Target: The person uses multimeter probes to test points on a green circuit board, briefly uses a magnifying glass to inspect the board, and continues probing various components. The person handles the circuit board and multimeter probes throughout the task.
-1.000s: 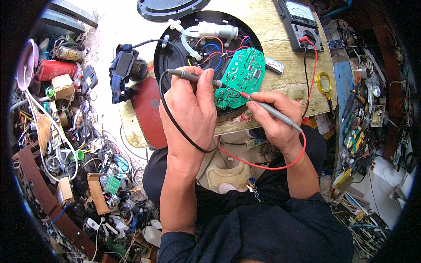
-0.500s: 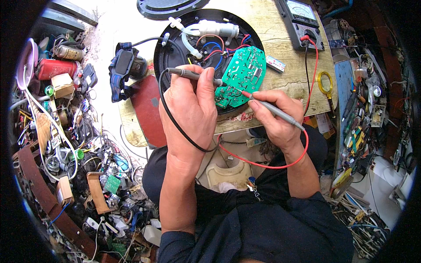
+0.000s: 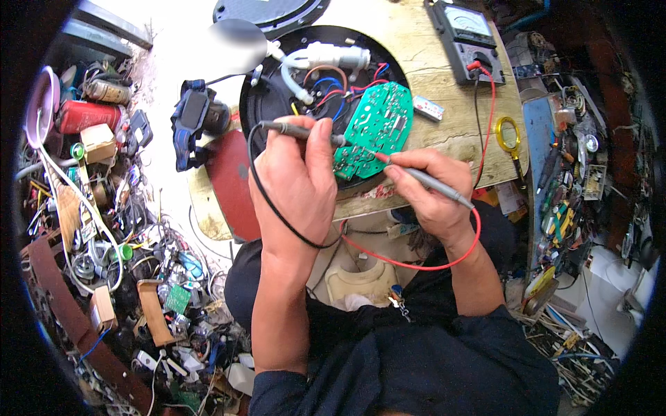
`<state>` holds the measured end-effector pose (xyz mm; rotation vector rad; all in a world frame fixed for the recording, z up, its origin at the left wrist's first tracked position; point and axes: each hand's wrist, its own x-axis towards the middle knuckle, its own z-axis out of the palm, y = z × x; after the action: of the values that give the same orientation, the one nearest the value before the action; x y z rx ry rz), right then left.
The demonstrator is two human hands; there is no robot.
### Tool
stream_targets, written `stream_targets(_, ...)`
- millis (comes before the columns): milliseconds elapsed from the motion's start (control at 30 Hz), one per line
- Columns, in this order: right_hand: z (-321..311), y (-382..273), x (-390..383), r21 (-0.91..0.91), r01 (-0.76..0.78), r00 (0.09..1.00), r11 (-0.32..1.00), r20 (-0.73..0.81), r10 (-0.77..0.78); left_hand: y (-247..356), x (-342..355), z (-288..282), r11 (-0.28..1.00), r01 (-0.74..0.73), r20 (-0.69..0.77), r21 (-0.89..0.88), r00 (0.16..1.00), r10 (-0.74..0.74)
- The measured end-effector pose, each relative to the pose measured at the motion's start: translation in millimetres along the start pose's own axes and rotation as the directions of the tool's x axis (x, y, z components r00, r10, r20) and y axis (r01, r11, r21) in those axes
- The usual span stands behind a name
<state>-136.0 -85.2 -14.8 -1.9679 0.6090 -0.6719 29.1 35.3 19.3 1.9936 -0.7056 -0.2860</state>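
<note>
My left hand (image 3: 295,187) is closed round a grey test probe with a black lead (image 3: 291,130), its tip pointing right at a green circuit board (image 3: 383,118). From the other side my right hand (image 3: 436,197) pinches a grey test probe with a red collar and red lead (image 3: 431,182). Both tips are close together at the board's lower part; whether they touch its solder points is too small to tell. The board lies in a round black housing (image 3: 248,104), beside a white pump-like cylinder with a clear tube (image 3: 333,57) and coloured wires.
An analog multimeter (image 3: 466,24) with leads plugged in lies at the far right of the wooden table (image 3: 451,139). Near it are a yellow magnifying glass (image 3: 508,134) and a small white box (image 3: 428,108). A headlamp (image 3: 198,114) sits left. Piled parts (image 3: 166,298) flank the table.
The whole view has shifted slightly, with the table and housing now a little lower and further left. Both hands still hold their probes at about the same part of the board.
</note>
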Motion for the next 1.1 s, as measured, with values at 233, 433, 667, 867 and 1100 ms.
stream_targets(233,-3.2,-3.6,4.4,0.024,0.009,0.998,1.0,0.06,-0.011,-2.4,-0.7,0.5,0.997,0.031,0.029,-0.067,0.999,-0.029)
stream_targets(433,-0.4,1.4,2.6,0.04,0.081,0.996,0.996,0.038,-0.083,-3.7,-1.9,1.2,0.997,0.009,0.026,-0.074,1.0,-0.007)
stream_targets(667,-1.5,-0.1,4.4,0.034,0.037,0.998,0.999,0.044,-0.038,-0.9,-2.7,1.5,0.998,0.007,0.013,-0.058,1.0,-0.006)
stream_targets(867,-2.3,-1.5,10.0,-0.017,0.126,0.992,0.992,0.035,-0.125,-7.1,-5.8,5.8,0.997,-0.027,-0.027,-0.067,0.999,0.025)
stream_targets(1100,-3.8,-5.4,7.7,-0.042,0.316,0.948,0.948,-0.005,-0.317,-4.1,-9.1,5.2,0.928,-0.336,-0.181,-0.164,0.934,0.307)
